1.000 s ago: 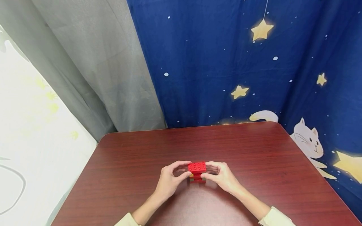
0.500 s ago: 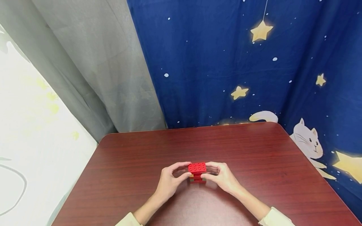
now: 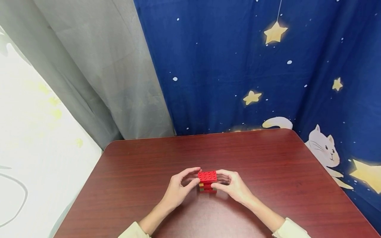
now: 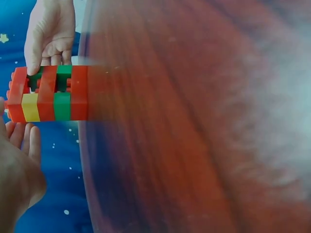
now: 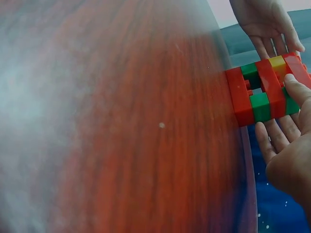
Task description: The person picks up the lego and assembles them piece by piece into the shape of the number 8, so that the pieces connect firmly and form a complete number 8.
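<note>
A small tower of toy building bricks [image 3: 207, 177] stands on the table in front of me. Long red bricks form its top, middle and bottom. A yellow brick [image 4: 30, 107] and a green one fill the upper gap, and green bricks [image 4: 62, 107] fill the lower one. My right hand [image 3: 235, 186] holds the tower's right side, thumb on the upper green brick and fingers behind. At the left side is my left hand [image 3: 177, 190], its fingers fairly straight and its thumb tip right at the top red brick's corner.
The dark red wooden table [image 3: 143, 165] extends around both hands. Behind its far edge hang a grey curtain [image 3: 89, 66] and a blue curtain [image 3: 214, 66] with stars and a cat. A bright white cloth [image 3: 35, 148] lies to the left.
My left thumb has moved up from the yellow brick to the top red brick, and the left fingers have risen slightly. The right hand and the tower have stayed in place.
</note>
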A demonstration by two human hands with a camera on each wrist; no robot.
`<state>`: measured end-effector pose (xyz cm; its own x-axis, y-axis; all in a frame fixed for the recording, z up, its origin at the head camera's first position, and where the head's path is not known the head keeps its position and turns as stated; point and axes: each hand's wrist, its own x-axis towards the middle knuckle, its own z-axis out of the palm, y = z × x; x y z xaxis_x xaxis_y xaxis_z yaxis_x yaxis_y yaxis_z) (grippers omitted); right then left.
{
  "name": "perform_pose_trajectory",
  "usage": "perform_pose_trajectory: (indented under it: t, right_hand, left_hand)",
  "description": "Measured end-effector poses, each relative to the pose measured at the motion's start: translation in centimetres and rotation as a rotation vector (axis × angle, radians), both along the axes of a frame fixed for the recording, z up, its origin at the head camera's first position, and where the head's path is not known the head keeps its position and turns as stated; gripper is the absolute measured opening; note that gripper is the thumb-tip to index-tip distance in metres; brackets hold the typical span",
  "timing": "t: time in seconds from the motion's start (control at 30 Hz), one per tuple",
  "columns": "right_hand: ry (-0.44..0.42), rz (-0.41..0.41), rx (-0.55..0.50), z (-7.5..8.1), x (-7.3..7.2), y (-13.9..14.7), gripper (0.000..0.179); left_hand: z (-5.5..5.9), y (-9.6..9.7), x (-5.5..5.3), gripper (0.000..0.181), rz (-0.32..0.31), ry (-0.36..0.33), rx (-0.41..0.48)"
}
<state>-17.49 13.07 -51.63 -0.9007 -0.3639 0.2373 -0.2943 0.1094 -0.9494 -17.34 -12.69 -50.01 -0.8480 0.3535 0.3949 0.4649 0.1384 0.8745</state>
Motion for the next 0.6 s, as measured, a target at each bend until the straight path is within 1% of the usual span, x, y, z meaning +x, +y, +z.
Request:
perform_pose_trajectory:
  t: [0.07,0.2,0.33,0.47,0.6]
  right_hand:
    - [0.0,-0.001,-0.006,0.07,0.0,-0.03,0.039]
    - [0.024,-0.015,-0.027,0.1,0.13,-0.15,0.039]
    - [0.058,-0.028,-0.028,0.13,0.15,-0.26,0.036]
    - [0.054,-0.041,-0.024,0.11,0.14,-0.17,0.035]
    - [0.048,-0.041,-0.017,0.14,0.05,-0.03,0.036]
  left_hand:
    - [0.28,0.08,-0.01,0.039,0.015,-0.016,-0.026]
    - [0.39,0.2,0.02,0.038,0.038,-0.031,-0.05]
    - [0.28,0.27,0.02,0.04,0.05,-0.048,-0.035]
    - [0.05,0.42,-0.08,0.039,0.036,-0.052,-0.006]
    - [-0.13,0.51,-0.13,0.038,0.03,-0.027,0.014]
